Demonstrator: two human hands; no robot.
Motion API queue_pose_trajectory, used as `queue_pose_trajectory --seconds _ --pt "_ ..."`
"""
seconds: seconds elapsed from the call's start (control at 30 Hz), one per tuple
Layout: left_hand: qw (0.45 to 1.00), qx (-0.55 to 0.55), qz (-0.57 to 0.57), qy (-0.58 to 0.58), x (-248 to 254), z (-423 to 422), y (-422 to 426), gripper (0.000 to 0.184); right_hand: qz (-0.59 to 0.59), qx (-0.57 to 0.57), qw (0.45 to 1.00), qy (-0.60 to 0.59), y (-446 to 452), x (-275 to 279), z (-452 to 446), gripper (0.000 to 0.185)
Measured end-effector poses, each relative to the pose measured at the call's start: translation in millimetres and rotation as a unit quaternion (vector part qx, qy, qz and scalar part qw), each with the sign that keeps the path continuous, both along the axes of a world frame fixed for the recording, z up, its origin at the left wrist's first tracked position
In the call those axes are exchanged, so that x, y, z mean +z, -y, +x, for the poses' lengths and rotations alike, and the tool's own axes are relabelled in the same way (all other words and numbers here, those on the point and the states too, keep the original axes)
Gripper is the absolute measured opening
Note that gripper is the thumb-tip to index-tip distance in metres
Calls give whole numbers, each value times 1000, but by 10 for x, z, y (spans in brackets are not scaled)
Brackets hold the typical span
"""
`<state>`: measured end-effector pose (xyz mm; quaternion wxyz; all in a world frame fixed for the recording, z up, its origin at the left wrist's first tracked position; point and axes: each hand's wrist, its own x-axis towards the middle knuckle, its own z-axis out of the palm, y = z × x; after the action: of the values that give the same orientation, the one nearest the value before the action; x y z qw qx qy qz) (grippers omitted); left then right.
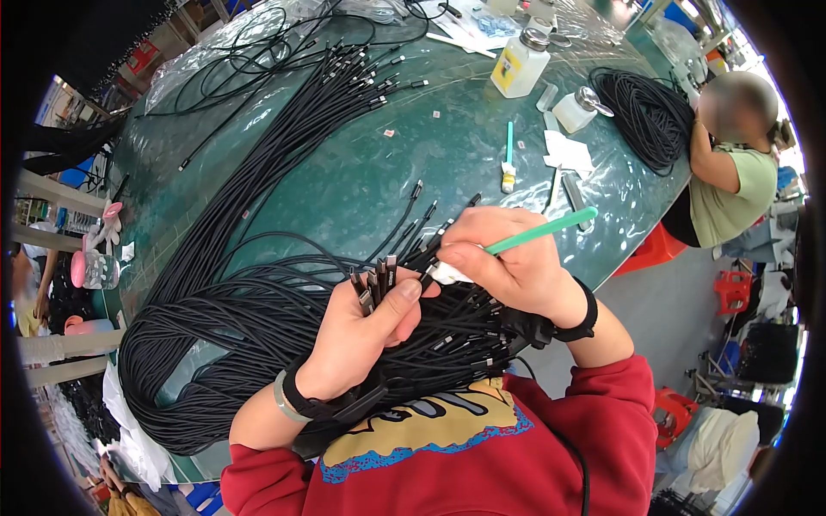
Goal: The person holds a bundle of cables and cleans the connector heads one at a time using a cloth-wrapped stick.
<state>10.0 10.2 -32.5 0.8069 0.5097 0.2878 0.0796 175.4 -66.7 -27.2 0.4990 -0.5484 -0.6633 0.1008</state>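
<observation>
In my left hand (366, 322), closed, are the plug ends of several black cables (379, 277), their metal tips pointing up and away from me. My right hand (508, 258) is closed on a green-handled tool (544, 230), its working end hidden by my fingers. White cloth or tissue (449, 273) shows under the right fingertips, touching one of the plugs beside the left thumb. A thick bundle of black cables (215, 331) loops across the table to my left and under both hands. More plug ends (443, 344) lie below my right hand.
Cable ends (344, 73) fan out at the far side of the green table (379, 172). A yellow-labelled bottle (520, 64), a smaller bottle (576, 110), a brush-like tool (508, 159) and a coiled cable bundle (644, 119) lie to the right. A person (731, 185) sits at the right edge.
</observation>
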Motion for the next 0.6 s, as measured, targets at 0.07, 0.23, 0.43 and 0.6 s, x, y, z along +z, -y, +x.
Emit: queue_pose_trajectory --seconds 0.07,0.23,0.43,0.6 --pt "1000 0 5 4 -5 3 -6 23 -29 9 999 -15 50 -3 35 6" --pt "1000 -7 18 8 -37 -9 19 22 9 -2 999 -31 -25 -21 -14 6" --pt "999 6 38 21 -11 -11 -6 22 -214 -26 956 -198 90 55 32 12" --pt "1000 15 23 12 -2 8 12 22 -265 100 807 -519 120 5 83 16"
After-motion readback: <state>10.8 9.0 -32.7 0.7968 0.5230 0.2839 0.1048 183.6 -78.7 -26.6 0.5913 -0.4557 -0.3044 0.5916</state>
